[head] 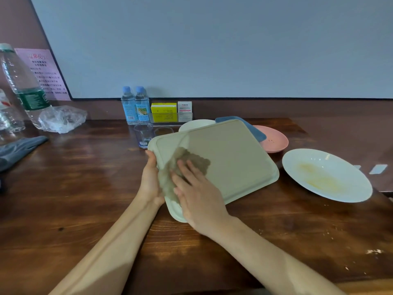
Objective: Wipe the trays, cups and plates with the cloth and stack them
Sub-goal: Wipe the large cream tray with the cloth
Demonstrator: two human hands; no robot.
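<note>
A pale green tray (231, 154) lies tilted on the wooden table, its far end propped on other dishes. My left hand (150, 179) grips the tray's left rim. My right hand (196, 194) presses a brownish cloth (191, 160) flat against the tray's left part with straight fingers. A blue tray (255, 129) and a white bowl (194, 124) show behind the green tray. A pink plate (276, 141) sits at the right rear. A white plate (327, 175) with yellow smears lies to the right. A clear glass cup (143, 134) stands behind the tray's left corner.
Two small water bottles (135, 105) and yellow and white boxes (170, 111) stand by the wall. A large bottle (23, 86), crumpled plastic (62, 119) and a grey cloth (17, 150) sit at the left. Crumbs dot the table at the right front.
</note>
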